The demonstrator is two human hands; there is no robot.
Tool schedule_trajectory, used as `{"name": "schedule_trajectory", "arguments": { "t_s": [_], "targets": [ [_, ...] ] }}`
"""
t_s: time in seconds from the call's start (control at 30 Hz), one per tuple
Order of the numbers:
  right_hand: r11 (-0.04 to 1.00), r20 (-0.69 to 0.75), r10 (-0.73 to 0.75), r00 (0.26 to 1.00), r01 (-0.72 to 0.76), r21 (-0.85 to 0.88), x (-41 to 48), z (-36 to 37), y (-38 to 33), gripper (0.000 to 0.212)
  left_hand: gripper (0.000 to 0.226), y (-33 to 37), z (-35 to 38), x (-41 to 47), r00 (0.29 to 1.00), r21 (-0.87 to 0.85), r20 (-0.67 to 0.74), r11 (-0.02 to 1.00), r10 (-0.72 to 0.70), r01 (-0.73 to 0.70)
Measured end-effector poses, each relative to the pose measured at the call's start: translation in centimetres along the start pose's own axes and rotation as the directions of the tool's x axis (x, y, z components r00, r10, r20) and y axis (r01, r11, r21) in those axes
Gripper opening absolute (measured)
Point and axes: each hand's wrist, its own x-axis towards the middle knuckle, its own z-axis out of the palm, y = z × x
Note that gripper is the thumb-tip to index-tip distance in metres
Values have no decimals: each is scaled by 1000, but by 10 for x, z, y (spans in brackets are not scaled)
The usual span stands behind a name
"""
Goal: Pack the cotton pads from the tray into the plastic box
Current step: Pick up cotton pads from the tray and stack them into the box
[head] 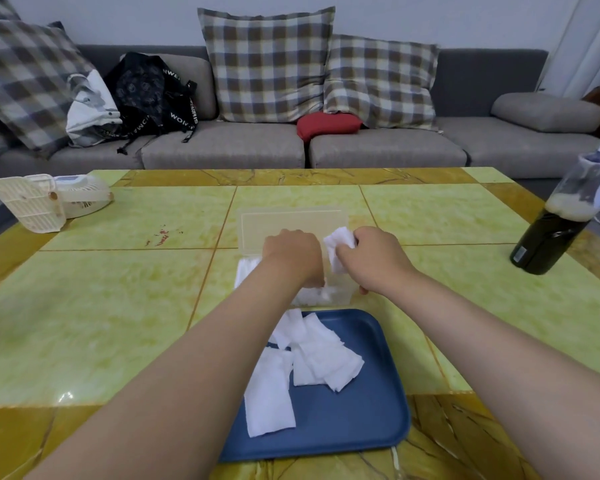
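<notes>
While both hands are over the plastic box (340,295), the right hand (378,261) grips a small bunch of cotton pads (340,245). Its fingers are curled and clamped on the white bunch, which is held just above the right part of the box. The left hand (291,256) is beside it, with the back of the hand up and the fingers pointing down into the box. These fingers are hidden behind the hand, so I cannot tell if they are apart or together, or if they hold something.

The box is transparent and its lid (291,221) stands open on the far side. Some white pads (246,271) already show inside it at the left, and more at the bottom near the front wall.

Just in front of the box lies the blue tray (343,424). Several loose cotton pads (314,355) lie on its left half, partly overlapping.

All of this is on the yellow-green worktop (118,306). A dark bottle (561,233) stands at the right edge, and a white fan (49,199) is at the far left.
</notes>
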Motion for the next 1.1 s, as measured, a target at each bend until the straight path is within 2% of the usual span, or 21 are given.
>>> {"name": "schedule_trajectory", "arguments": {
  "t_s": [0.07, 0.2, 0.3, 0.5, 0.63, 0.87, 1.0, 1.1],
  "targets": [
    [991, -15, -47, 999, 45, -123, 0, 0, -2, 23, 25, -10, -1, -2, 999, 36, 19, 998, -50, 49],
    [911, 21, -124, 992, 122, -394, -3, 2, -13, 26, 30, -22, 1, -2, 998, -16, 25, 998, -59, 60],
    [814, 101, -118, 988, 155, -560, -5, 6, -27, 21, 39, -22, 5, -1, 999, -38, 16, 998, -43, 43],
    [634, 101, -76, 992, 126, -763, -3, 16, -49, 22, 48, -28, 10, 0, 1000, -72, 4, 997, 7, -6],
    [612, 80, 0, 997, 63, -788, 0, 20, -56, 19, 54, -29, 9, -5, 999, -138, 17, 990, 45, -42],
    [769, 61, 201, 978, -118, -629, 2, 13, -54, 17, 38, -34, 12, -22, 996, -274, -41, 957, 84, -92],
    [739, 48, 197, 979, -116, -663, 0, 13, -55, 11, 40, -34, 15, -26, 995, -294, -73, 952, 70, -88],
    [756, 104, 199, 975, -85, -649, -2, 18, -56, 14, 36, -34, 18, -27, 990, -290, -100, 949, 97, -122]
  ]
}}
